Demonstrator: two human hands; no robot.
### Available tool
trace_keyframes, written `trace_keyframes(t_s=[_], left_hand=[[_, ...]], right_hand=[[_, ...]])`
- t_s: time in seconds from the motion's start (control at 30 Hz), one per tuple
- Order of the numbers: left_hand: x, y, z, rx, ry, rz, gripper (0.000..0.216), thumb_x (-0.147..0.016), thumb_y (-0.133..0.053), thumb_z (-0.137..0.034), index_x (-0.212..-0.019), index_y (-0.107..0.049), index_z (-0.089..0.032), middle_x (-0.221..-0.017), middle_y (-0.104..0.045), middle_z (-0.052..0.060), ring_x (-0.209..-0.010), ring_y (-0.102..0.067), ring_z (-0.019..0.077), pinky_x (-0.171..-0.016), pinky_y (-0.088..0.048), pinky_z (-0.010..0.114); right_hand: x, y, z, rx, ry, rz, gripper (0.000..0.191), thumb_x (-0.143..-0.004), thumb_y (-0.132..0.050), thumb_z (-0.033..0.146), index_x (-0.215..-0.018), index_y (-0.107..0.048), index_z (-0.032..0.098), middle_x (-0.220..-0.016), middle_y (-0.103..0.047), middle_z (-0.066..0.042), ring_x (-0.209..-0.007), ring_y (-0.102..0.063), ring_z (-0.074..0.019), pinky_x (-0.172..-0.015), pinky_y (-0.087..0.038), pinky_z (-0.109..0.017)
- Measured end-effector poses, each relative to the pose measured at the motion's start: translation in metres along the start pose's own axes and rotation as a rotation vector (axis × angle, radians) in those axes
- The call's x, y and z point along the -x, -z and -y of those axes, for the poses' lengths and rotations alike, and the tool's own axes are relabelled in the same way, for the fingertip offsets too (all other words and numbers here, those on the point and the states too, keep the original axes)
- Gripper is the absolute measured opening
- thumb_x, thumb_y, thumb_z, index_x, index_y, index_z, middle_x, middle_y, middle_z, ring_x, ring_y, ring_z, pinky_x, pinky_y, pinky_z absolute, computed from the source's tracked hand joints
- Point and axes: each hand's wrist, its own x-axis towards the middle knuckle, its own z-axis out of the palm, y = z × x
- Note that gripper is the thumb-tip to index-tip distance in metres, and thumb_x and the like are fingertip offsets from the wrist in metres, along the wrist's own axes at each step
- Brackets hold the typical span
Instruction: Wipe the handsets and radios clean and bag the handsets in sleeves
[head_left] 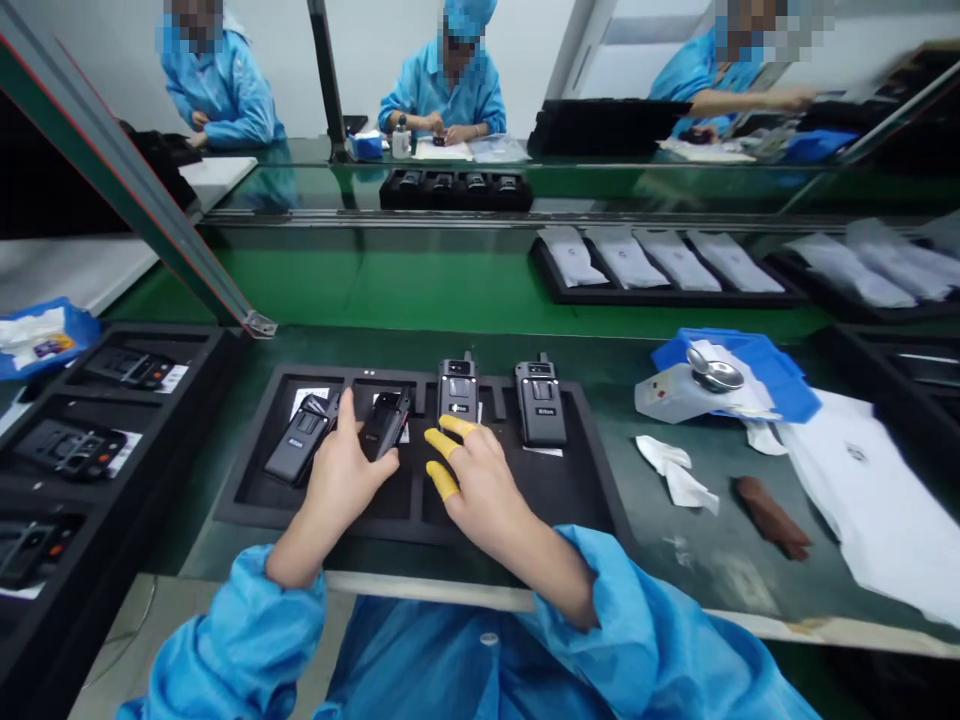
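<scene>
Presumably the tray (pixel 604 470) is divided to keep radios (pixel 540 405) separate. Left hand (pixel 339 470): fingers spread about one, grip unclear; right hand (pixel 487 490): fingers apart, near another.

Your tray (pixel 517 500) is matt and foam-like, and the radios (pixel 541 405) look like dull plastic with smooth faces. Your tabletop (pixel 697 545) is smooth and slightly glossy, scuffed in one patch. Your sleeves (pixel 622 620) are creased cloth with a soft sheen; your finger covers (pixel 442 482) look rubbery. You have a milky plastic bottle (pixel 671 392) with a shiny metal cap (pixel 721 374), and crumpled tissue paper (pixel 679 476).
</scene>
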Motion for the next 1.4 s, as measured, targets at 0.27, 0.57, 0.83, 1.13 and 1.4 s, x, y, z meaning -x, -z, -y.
trace_keyframes(t_s=[0.27, 0.57, 0.83, 1.13, 1.4], left_hand=[[0.011, 0.003, 0.000, 1.027, 0.223, 0.114, 0.081, -0.055, -0.079, -0.032, -0.125, -0.040, -0.021, -0.093, -0.065, 0.005, -0.088, -0.064, 0.0198, -0.086, -0.046, 0.037], [0.019, 0.019, 0.019, 0.727, 0.015, 0.016, 0.044, -0.073, -0.066, -0.038, -0.112, -0.052, -0.021, -0.112, -0.064, 0.010, -0.107, -0.060, 0.0253, -0.097, -0.043, 0.045], [0.001, 0.061, 0.047, -0.637, -0.060, -0.102, 0.066, -0.075, -0.064, -0.034, -0.133, -0.043, -0.011, -0.099, -0.064, 0.019, -0.099, -0.057, 0.0381, -0.082, -0.045, 0.048], [0.003, 0.066, 0.043, 0.250, 0.190, -0.104, 0.077, -0.061, -0.071, -0.046, -0.126, -0.043, -0.017, -0.088, -0.066, 0.007, -0.084, -0.065, 0.0255, -0.080, -0.048, 0.040], [0.027, 0.055, 0.027, 0.723, 0.243, -0.118, 0.069, -0.054, -0.077, -0.038, -0.114, -0.049, -0.017, -0.082, -0.065, 0.002, -0.076, -0.065, 0.0180, -0.076, -0.050, 0.034]], right_hand=[[-0.006, -0.013, 0.028, -0.603, -0.189, 0.176, 0.063, -0.082, -0.054, 0.045, -0.136, -0.041, 0.015, -0.118, -0.060, -0.017, -0.104, -0.062, -0.0264, -0.086, -0.054, -0.045], [-0.010, -0.024, 0.021, -0.733, -0.261, -0.015, 0.055, -0.072, -0.065, 0.029, -0.126, -0.052, 0.023, -0.118, -0.065, -0.007, -0.110, -0.061, -0.0247, -0.097, -0.048, -0.044], [-0.016, -0.033, 0.019, -1.047, -0.429, -0.008, 0.058, -0.062, -0.073, 0.026, -0.117, -0.056, 0.022, -0.105, -0.071, -0.005, -0.093, -0.069, -0.0208, -0.084, -0.057, -0.037], [-0.014, -0.038, 0.021, -1.030, -0.441, -0.040, 0.064, -0.059, -0.075, 0.027, -0.119, -0.055, 0.020, -0.095, -0.074, -0.004, -0.082, -0.071, -0.0208, -0.075, -0.060, -0.035], [-0.014, -0.037, 0.023, -0.999, -0.420, -0.066, 0.063, -0.058, -0.074, 0.027, -0.118, -0.057, 0.020, -0.098, -0.073, -0.005, -0.085, -0.071, -0.0222, -0.078, -0.060, -0.038]])
